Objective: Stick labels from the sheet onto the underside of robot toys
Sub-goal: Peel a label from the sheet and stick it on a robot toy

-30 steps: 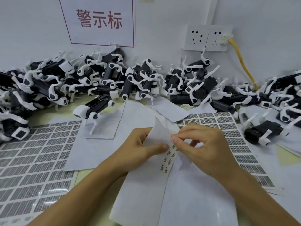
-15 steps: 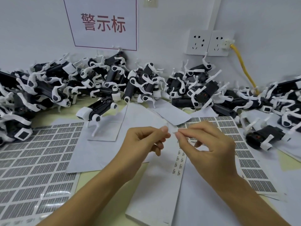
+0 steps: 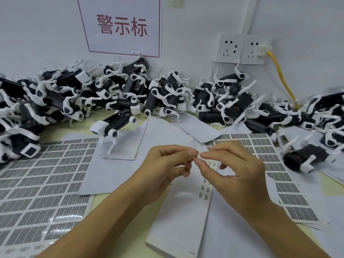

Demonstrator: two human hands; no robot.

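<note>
Both hands meet above the papers: the left hand [image 3: 165, 164] and the right hand [image 3: 234, 170] each pinch, between thumb and forefinger, a tiny white label [image 3: 197, 156] held between their fingertips. Just beneath them lies the narrow label sheet [image 3: 205, 185] on a stack of white backing paper [image 3: 178, 229], with gridded label sheets [image 3: 42, 187] flat on either side. Farther back, one robot toy [image 3: 113, 125] stands apart before the heap of robot toys [image 3: 167, 94] against the wall, under a sign [image 3: 122, 27] and wall sockets [image 3: 242, 49].
</note>
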